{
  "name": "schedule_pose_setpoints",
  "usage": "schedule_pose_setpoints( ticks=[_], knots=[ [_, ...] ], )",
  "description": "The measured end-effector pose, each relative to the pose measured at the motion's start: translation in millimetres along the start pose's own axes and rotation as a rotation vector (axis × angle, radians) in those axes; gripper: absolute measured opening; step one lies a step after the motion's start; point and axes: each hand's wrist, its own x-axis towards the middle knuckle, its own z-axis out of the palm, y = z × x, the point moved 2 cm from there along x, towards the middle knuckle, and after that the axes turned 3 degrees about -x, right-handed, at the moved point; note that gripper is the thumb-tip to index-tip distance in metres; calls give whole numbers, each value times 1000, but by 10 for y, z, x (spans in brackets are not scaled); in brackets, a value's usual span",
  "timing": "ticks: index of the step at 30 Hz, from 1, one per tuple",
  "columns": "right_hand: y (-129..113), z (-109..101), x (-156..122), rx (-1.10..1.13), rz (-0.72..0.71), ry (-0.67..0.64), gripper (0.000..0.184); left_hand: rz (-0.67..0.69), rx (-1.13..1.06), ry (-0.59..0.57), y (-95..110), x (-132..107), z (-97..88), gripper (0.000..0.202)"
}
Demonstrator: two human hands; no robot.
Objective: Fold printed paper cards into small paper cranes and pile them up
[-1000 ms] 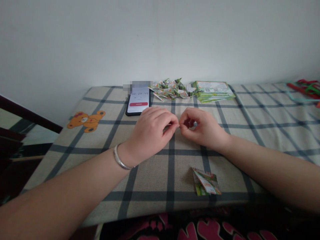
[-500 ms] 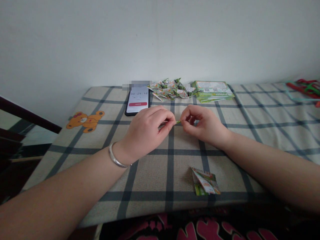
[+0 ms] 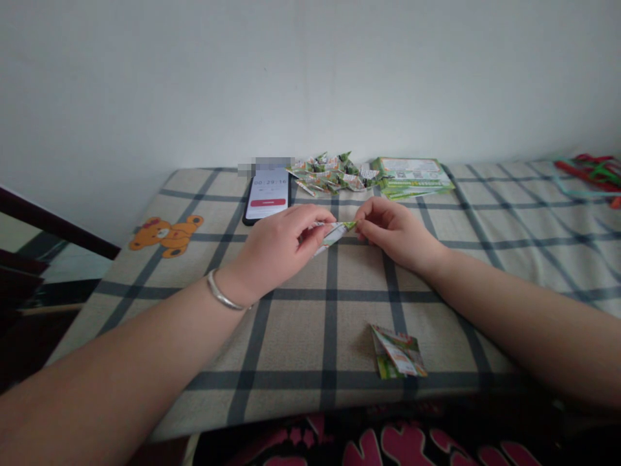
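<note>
Both my hands meet over the middle of the checked cloth (image 3: 301, 336). My left hand (image 3: 279, 249), with a silver bangle on its wrist, pinches one end of a small folded paper piece (image 3: 334, 233) printed in green and white. My right hand (image 3: 395, 232) pinches the piece's other, pointed end. The piece is held just above the cloth, tilted. Most of it is hidden by my fingers.
A second folded paper piece (image 3: 398, 352) lies near the front edge. At the back sit a phone (image 3: 268, 192) with a timer on its screen, a heap of folded paper pieces (image 3: 332, 173) and a stack of green leaflets (image 3: 414, 175). Red and green strips (image 3: 594, 169) lie far right.
Both hands have moved slightly away from me, and their fingers have drawn apart. More of the folded paper piece now shows between them.
</note>
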Motion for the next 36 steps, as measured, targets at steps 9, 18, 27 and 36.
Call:
schedule_pose_setpoints(
  ticks=[9, 18, 27, 36],
  knots=[
    [-11, -12, 35, 95, 88, 21, 10, -47, -4, -2, -38, -20, 31, 26],
    [22, -7, 15, 94, 70, 46, 17, 3, -23, 2, -20, 4, 17, 16],
    [0, -8, -24, -258, -42, -3, 4, -106, -4, -1, -48, -10, 23, 26],
    [-30, -11, -41, -372, -26, -158, 15, -44, 121, -41, -46, -17, 55, 22]
  ],
)
